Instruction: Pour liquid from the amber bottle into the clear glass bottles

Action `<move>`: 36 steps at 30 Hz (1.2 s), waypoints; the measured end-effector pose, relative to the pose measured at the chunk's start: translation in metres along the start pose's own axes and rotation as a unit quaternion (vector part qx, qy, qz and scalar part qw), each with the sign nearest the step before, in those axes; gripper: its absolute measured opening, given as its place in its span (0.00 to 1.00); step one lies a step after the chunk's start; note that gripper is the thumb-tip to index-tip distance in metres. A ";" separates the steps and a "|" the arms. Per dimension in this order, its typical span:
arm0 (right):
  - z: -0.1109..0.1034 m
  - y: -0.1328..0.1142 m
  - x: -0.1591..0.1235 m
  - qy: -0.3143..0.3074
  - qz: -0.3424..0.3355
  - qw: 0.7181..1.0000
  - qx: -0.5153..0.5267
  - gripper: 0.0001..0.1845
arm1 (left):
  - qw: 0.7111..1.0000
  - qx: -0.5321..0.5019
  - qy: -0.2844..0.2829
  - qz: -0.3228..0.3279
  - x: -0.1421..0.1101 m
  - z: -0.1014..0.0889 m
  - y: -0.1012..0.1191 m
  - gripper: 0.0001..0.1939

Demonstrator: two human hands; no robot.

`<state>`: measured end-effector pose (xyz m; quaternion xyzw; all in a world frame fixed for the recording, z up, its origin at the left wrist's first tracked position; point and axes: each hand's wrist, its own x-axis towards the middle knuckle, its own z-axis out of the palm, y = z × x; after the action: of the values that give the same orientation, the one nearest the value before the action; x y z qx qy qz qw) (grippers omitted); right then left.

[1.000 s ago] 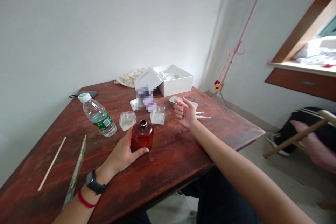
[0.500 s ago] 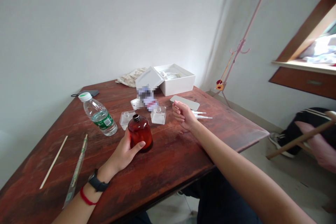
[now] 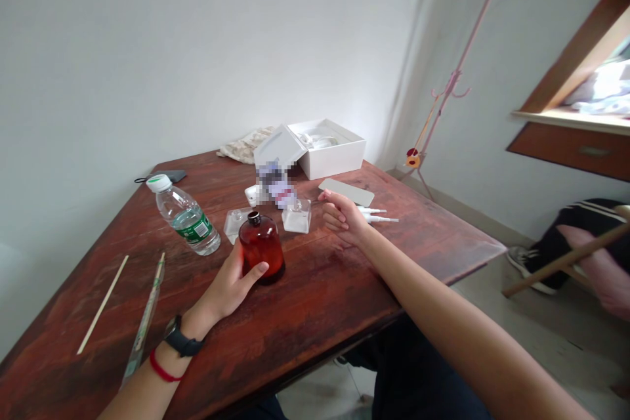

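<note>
My left hand (image 3: pixel 227 285) wraps around an amber glass bottle (image 3: pixel 260 251) with a dark top, which stands on the reddish wooden table (image 3: pixel 275 335). My right hand (image 3: pixel 342 216) rests with loosely curled fingers, holding nothing. It lies just below a flat grey card (image 3: pixel 346 191) and next to white plastic droppers (image 3: pixel 378 215). Square clear glass bottles (image 3: pixel 296 218) (image 3: pixel 235 224) stand on either side of the amber bottle. Behind them are a blurred object (image 3: pixel 275 184) and an open white box (image 3: pixel 327 152).
A water bottle (image 3: pixel 188 220) lies on the table's left side, near a thin wooden stick (image 3: pixel 102 305) and a plastic-wrapped stick (image 3: pixel 146 315). A crumpled cloth (image 3: pixel 245 146) sits behind the box. A seated person's leg (image 3: pixel 551 246) and a pink coat stand (image 3: pixel 455 75) are at right.
The amber bottle has shifted left and farther from me, and it now stands more upright. My right hand's fingers have opened slightly. The view has tilted a little.
</note>
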<state>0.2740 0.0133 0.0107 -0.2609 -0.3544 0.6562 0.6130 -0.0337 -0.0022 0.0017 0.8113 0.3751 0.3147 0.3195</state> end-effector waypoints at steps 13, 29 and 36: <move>-0.001 -0.002 0.001 -0.012 0.010 1.000 0.011 0.19 | 0.996 0.041 -0.022 0.069 0.002 -0.005 0.002 0.42; -0.007 0.003 0.005 -0.014 0.003 0.999 0.029 0.22 | 0.998 0.023 -0.016 0.050 0.000 -0.011 -0.006 0.50; -0.007 0.001 0.004 -0.019 0.012 0.999 0.034 0.22 | 0.977 -0.060 0.150 0.140 0.001 -0.018 -0.011 0.39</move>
<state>0.2782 0.0180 0.0059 -0.2319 -0.3403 0.6796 0.6071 -0.0509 0.0096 0.0043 0.7786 0.2813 0.4967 0.2605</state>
